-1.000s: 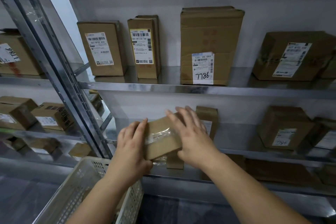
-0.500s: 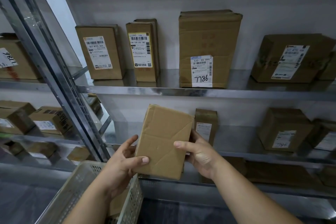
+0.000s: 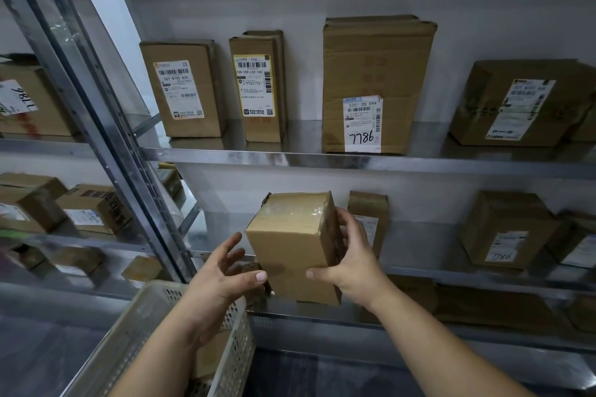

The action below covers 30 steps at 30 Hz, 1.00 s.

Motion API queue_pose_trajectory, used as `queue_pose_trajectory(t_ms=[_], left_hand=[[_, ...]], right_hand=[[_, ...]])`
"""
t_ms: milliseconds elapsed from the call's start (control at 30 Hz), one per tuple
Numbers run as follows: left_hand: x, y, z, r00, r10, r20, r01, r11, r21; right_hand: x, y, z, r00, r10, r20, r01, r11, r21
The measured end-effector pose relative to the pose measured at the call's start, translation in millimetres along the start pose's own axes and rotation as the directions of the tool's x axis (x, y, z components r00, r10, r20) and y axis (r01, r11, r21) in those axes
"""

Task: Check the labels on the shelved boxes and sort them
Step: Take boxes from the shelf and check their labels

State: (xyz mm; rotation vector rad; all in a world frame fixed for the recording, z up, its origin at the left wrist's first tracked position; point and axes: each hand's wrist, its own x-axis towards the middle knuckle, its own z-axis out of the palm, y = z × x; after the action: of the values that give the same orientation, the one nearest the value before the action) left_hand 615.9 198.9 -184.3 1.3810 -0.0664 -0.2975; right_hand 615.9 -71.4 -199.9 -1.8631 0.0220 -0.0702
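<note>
Head view: we find the small cardboard box (image 3: 296,248) held upright in the air just in front of the front edge of the middle shelf (image 3: 425,248), toward its left end and above the far corner of the perforated basket (image 3: 138,332). The faces turned to us show clear tape near the top but no label we can read. We judge the step in hand to be label inspection. To do it well, the box should be rotated until a printed face comes round, with one hand supporting while the other turns, and kept off the shelf edge so no corner catches. Comparison with marked cartons, such as the tall box (image 3: 377,74) near the front edge of the upper shelf (image 3: 387,164), labelled "7786", should then settle its place. The right hand (image 3: 348,264) grasps the box, thumb across the lower front face, fingers wrapped round the right side. The left hand (image 3: 222,277) is released, fingers spread and apart from the box, thumb tip at its lower left edge; we cannot confirm contact there.
</note>
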Motion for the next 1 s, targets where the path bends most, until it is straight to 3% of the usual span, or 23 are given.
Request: queue_pose_trajectory(t_ms=[167,333,533,633,733,800,867,933,1000], left_hand=[[-2.3,3.7,7.4,0.995,0.071,-0.070,-0.064,0.993,0.103],[-1.6,5.8,33.1,0.977,0.145,-0.153,-0.114,0.974,0.197],[4.4,4.8,37.9,0.955,0.014,-0.295,-0.022,1.000,-0.023],[4.2,8.9,32.8,0.936,-0.074,-0.344,0.031,0.991,-0.130],[6.0,13.8,23.4,0.907,-0.211,-0.364,0.106,0.952,-0.288],[5.9,15.6,19.6,0.892,-0.294,-0.343,0.142,0.903,-0.405],[7.0,15.2,19.0,0.884,-0.358,-0.299,0.174,0.848,-0.500],[8.2,12.9,20.5,0.873,-0.399,-0.279,0.194,0.810,-0.553],[8.9,10.4,21.7,0.870,-0.417,-0.264,0.203,0.789,-0.579]], right_hand=[[-3.0,-5.6,0.3,0.998,-0.047,-0.044,0.039,0.985,-0.167],[-12.0,-29.8,14.9,0.982,-0.184,-0.040,0.139,0.854,-0.502],[-18.1,-50.7,23.5,0.975,-0.219,0.021,0.190,0.790,-0.583],[-17.6,-60.1,9.8,0.989,-0.150,-0.018,0.125,0.877,-0.463],[-13.4,-61.1,-7.8,0.990,0.056,-0.132,-0.062,0.997,-0.041],[-14.3,-60.0,-11.5,0.971,0.220,-0.094,-0.189,0.946,0.265],[-16.7,-57.2,-8.6,0.940,0.342,0.006,-0.307,0.836,0.455],[-21.4,-57.7,-4.6,0.905,0.412,0.101,-0.398,0.741,0.541],[-24.7,-57.0,0.5,0.896,0.427,0.124,-0.420,0.720,0.553]])
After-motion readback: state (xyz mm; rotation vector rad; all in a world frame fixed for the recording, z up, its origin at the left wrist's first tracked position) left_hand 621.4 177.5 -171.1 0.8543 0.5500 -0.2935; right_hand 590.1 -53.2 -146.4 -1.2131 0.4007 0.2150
